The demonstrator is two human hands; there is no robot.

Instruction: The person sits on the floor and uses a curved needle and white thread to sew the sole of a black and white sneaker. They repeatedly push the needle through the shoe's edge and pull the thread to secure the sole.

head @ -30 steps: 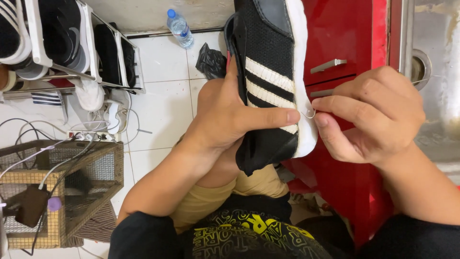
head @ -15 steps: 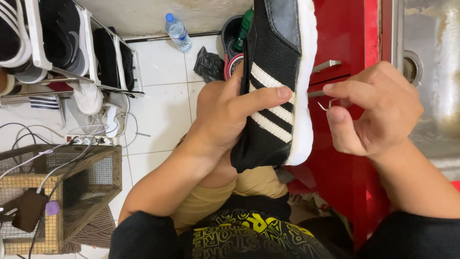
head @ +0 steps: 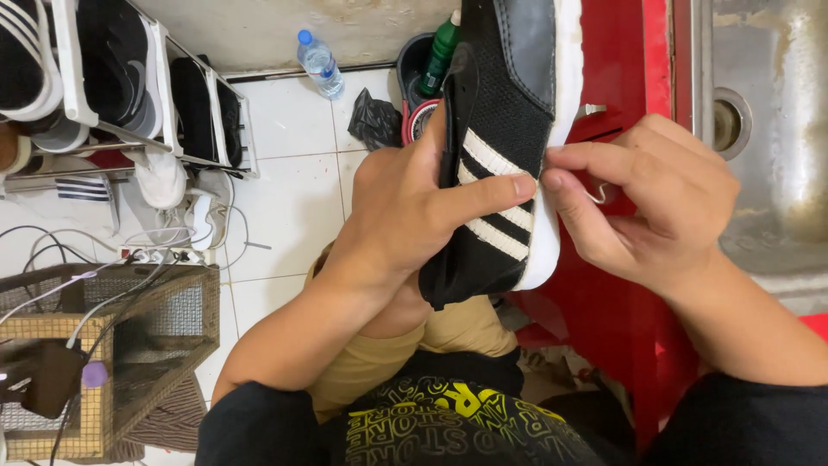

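Since half a second ago, the right hand [head: 642,203] has come back in against the shoe's sole edge, where earlier it was drawn away with the hook; the shoe [head: 504,147] sits about as it did.

That black knit shoe with white stripes and a white sole is held up between the two hands, toe toward the person. It looks light, with a soft, yielding upper and a firmer foam sole, so the sole rim and the heel seem the surest places to hold it. The left hand [head: 414,211] wraps its far side, thumb pressed across the stripes. The right hand, clenched just beside the sole, pinches a small bent metal hook [head: 595,194] between thumb and forefinger.

Beyond the left hand lie a shoe rack [head: 112,78] and a wire basket [head: 112,345]. Past the shoe stand a green bottle [head: 442,47] and a clear water bottle [head: 317,60] with a blue cap and pale label.
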